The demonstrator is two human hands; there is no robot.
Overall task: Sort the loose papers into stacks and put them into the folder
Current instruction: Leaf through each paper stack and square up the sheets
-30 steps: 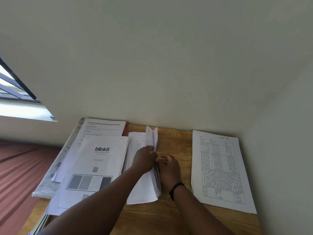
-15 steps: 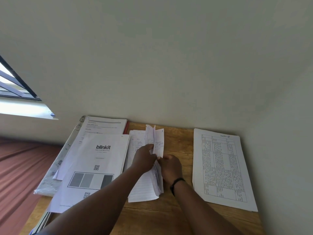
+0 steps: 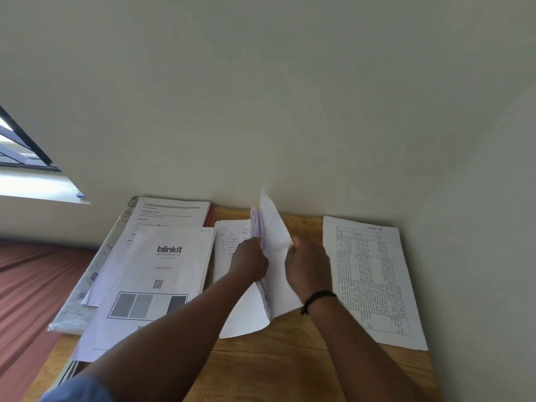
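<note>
Loose papers [image 3: 246,311] lie in a pile at the middle of the wooden table [image 3: 261,369], just right of the blinkit-headed stack [image 3: 162,274] and well left of the printed table sheet stack [image 3: 374,280]. Several leaves of the pile stand lifted on edge, fanned up toward twelve o'clock, and one lifted sheet [image 3: 272,224] leans away from the others toward one o'clock, its top corner rising against the wall [image 3: 290,97].

The left hand [image 3: 251,261] has its fingers curled round the upright bunch of leaves, gripping them from the nine o'clock side. The right hand [image 3: 309,266] pinches the leaning sheet at its right edge, fingers closed on the paper, from the three o'clock side of the pile. A dark wristband [image 3: 317,297] circles the right wrist. The two hands sit close together, with only the lifted leaves between them.

At ten o'clock from the pile, another printed sheet [image 3: 171,211] lies partly under the blinkit-headed stack, and a thin red edge [image 3: 210,217] shows beside it; I cannot tell whether that is the folder. A patterned sleeve with ring holes [image 3: 87,285] lies beneath these papers, hanging past the table's left edge. At nine o'clock in the view is a window [image 3: 20,152], with a reddish-brown floor [image 3: 29,285] below.
</note>
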